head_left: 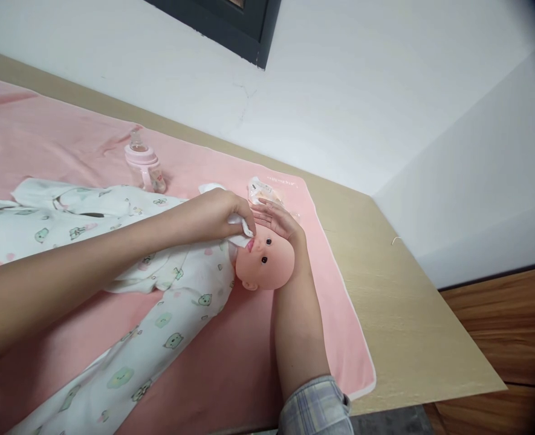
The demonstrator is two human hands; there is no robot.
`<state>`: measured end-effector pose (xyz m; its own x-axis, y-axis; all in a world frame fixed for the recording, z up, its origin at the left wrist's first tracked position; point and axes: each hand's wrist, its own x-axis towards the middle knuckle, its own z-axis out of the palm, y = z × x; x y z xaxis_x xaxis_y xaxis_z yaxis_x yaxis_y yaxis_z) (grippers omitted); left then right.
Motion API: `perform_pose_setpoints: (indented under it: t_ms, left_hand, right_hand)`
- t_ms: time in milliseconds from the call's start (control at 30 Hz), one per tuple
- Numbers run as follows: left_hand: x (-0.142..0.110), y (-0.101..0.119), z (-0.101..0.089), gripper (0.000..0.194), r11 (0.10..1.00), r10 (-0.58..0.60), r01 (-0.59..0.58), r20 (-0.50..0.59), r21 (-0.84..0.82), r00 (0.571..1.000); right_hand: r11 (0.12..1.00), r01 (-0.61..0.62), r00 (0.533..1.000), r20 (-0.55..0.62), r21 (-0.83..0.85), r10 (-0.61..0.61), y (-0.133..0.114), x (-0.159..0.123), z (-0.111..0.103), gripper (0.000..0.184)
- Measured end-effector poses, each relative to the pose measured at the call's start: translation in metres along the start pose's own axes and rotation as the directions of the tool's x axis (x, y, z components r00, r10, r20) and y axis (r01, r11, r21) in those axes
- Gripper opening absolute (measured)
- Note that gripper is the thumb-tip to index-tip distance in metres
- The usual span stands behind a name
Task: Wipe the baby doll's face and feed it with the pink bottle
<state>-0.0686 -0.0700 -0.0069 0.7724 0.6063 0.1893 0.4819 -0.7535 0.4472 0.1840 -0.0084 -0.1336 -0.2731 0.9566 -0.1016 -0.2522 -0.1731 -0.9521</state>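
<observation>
A baby doll (271,269) lies on its back on a pink blanket (231,362), its head towards the right. It wears a white printed romper (194,284). My left hand (226,214) reaches across the doll's chest and pinches a white cloth (245,227) at its mouth. Beyond the head, my right hand (276,219) is open, with its fingers stretched to the left. The right wrist and forearm run close along the top of the doll's head, partly hidden by it. Part of my left fingers is out of sight behind the hand.
A pink-lidded baby bottle (144,163) stands on the blanket behind the doll. Near my right fingers lies a small clear packet (265,191). The wooden table (385,302) shows past the blanket's right edge. A white wall (340,90) with a dark frame (249,36) borders the back.
</observation>
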Motion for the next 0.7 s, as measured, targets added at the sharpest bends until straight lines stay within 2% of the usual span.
perform_pose_setpoints:
  t_ms: [200,400,567,700]
  left_hand:
    - [0.0023,-0.0002,0.0034,0.03,1.0,0.009,-0.01,-0.029,-0.027,1.0]
    - [0.0022,0.0028,-0.0013,0.024,0.998,-0.038,0.035,-0.06,-0.058,0.997]
    - [-0.0019,0.005,-0.0037,0.021,0.984,-0.015,0.022,0.039,-0.178,0.999]
    - [-0.0043,0.0058,-0.0011,0.024,0.985,-0.032,0.049,0.1,-0.165,0.994]
  right_hand:
    - [1.0,-0.004,1.0,0.004,-0.005,0.004,-0.0026,0.0008,0.0004,0.03]
    - [1.0,-0.015,1.0,-0.012,0.005,0.015,-0.0028,0.0012,0.001,0.027]
    - [1.0,-0.001,1.0,0.001,-0.004,0.001,0.0004,0.003,-0.0003,0.031]
    - [1.0,0.004,1.0,0.0,-0.004,-0.004,0.0004,0.0021,-0.0005,0.032]
